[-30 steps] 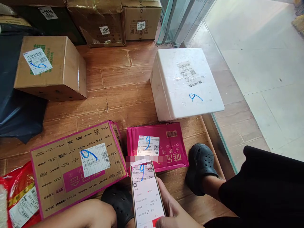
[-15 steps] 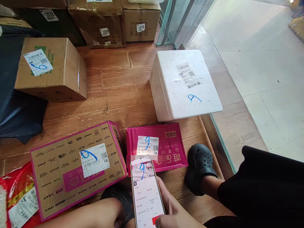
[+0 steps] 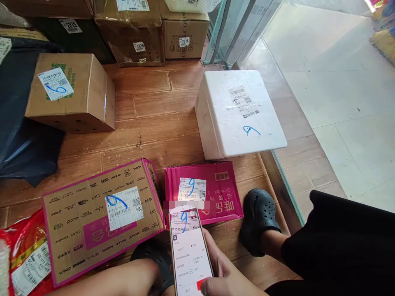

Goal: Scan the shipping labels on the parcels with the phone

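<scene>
The phone (image 3: 189, 255) is being gripped in the right hand (image 3: 222, 267), at the bottom centre of the view, with the thumb being held over a red button; whether it is being pressed cannot be told. What appears to be the left hand (image 3: 148, 274) is being shown only in part, bent above a shoe (image 3: 151, 257), and its grip cannot be told. A label with a blue 9 is being displayed on the screen, matching the label (image 3: 191, 190) on the pink box (image 3: 216, 187) just beyond. The capture is thus being judged done, the entry apparently not yet confirmed. Similar blue marks are being borne by the brown box (image 3: 92, 222) just beside, the foam box (image 3: 216, 139) beyond and the carton (image 3: 83, 86) at upper left, so marking is being taken as finished there. Four-digit stickers are being seen only on the back boxes (image 3: 129, 31); on the blue-marked ones none is being made out, and that may be left.
</scene>
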A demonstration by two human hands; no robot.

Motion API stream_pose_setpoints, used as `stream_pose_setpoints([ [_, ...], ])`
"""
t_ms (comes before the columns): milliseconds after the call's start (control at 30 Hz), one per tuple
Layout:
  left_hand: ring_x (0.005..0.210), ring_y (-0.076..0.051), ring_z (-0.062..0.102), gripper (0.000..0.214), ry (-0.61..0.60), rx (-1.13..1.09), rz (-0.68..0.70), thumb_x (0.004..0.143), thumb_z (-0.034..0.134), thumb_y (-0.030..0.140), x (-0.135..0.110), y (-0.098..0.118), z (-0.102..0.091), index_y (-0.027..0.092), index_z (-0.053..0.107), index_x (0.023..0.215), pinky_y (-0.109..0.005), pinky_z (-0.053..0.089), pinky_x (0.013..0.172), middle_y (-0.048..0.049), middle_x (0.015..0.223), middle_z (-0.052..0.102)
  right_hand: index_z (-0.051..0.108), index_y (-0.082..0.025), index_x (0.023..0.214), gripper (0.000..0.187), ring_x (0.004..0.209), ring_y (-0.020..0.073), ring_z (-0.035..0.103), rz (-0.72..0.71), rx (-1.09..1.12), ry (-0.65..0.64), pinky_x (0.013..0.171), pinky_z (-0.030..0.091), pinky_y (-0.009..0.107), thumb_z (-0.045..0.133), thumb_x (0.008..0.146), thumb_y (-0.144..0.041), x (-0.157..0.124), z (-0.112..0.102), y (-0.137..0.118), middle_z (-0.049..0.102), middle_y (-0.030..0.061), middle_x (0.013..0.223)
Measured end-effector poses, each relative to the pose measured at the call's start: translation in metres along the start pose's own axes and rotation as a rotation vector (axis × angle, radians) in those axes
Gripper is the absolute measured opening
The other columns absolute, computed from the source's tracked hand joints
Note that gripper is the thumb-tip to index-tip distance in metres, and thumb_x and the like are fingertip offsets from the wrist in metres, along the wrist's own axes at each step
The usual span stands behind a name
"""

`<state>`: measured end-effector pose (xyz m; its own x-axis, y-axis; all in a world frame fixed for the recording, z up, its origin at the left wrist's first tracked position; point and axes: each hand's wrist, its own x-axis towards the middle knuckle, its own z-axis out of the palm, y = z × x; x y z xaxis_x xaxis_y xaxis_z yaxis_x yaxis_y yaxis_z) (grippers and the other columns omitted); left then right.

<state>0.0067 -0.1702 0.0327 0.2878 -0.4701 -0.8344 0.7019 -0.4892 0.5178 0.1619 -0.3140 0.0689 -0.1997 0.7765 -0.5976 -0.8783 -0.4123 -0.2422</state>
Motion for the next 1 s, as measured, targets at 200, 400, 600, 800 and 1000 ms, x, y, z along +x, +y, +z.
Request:
stream_pose_setpoints([
  [200, 0.050, -0.014, 0.037, 0.018, 0.019, -0.006, 0.000, 0.047, 0.043, 0.008, 0.002, -0.003, 0.003, 0.024, 0.044, 0.055, -0.029, 0.026, 0.045, 0.0075, 0.051, 0.040, 0.033, -0.028, 0.129, 0.084, 0.068, 0.0114, 0.061, 0.005, 0.010, 0.026, 0.059, 0.037, 0.020, 0.063, 0.054, -0.003, 0.001, -0.001, 0.002, 0.064, -0.0025, 0.092],
  [400, 0.050, -0.014, 0.038, 0.016, 0.043, -0.006, 0.033, 0.047, 0.044, 0.008, 0.003, -0.006, 0.006, 0.023, 0.043, 0.054, -0.029, 0.026, 0.045, 0.0070, 0.051, 0.040, 0.033, -0.029, 0.128, 0.085, 0.074, 0.0128, 0.061, 0.003, 0.005, 0.062, 0.059, 0.038, 0.020, 0.062, 0.053, -0.002, 0.002, -0.001, 0.004, 0.063, 0.0000, 0.104],
  [600, 0.048, -0.014, 0.035, 0.016, 0.041, 0.003, 0.047, 0.047, 0.044, 0.008, 0.003, -0.006, 0.006, 0.023, 0.043, 0.053, -0.029, 0.026, 0.045, 0.0072, 0.049, 0.039, 0.034, -0.028, 0.127, 0.083, 0.082, 0.0164, 0.063, -0.004, -0.016, 0.066, 0.058, 0.037, 0.020, 0.060, 0.052, -0.002, 0.001, 0.002, 0.002, 0.062, 0.0002, 0.104],
  [800, 0.050, -0.015, 0.037, 0.015, 0.054, 0.031, 0.037, 0.047, 0.044, 0.010, 0.008, -0.012, 0.012, 0.023, 0.043, 0.053, -0.029, 0.026, 0.046, 0.0070, 0.050, 0.039, 0.035, -0.027, 0.125, 0.081, 0.076, 0.0157, 0.063, -0.013, -0.012, 0.080, 0.060, 0.037, 0.022, 0.061, 0.051, -0.004, 0.001, 0.004, 0.002, 0.063, -0.0008, 0.098],
  [1000, 0.048, -0.015, 0.036, 0.014, 0.037, 0.088, -0.005, 0.048, 0.047, 0.010, 0.010, -0.011, 0.013, 0.023, 0.042, 0.051, -0.029, 0.028, 0.047, 0.0064, 0.048, 0.038, 0.035, -0.028, 0.125, 0.081, 0.082, 0.0164, 0.062, -0.065, -0.021, 0.125, 0.066, 0.040, 0.024, 0.062, 0.051, -0.005, 0.000, 0.005, 0.004, 0.064, -0.0006, 0.102],
])
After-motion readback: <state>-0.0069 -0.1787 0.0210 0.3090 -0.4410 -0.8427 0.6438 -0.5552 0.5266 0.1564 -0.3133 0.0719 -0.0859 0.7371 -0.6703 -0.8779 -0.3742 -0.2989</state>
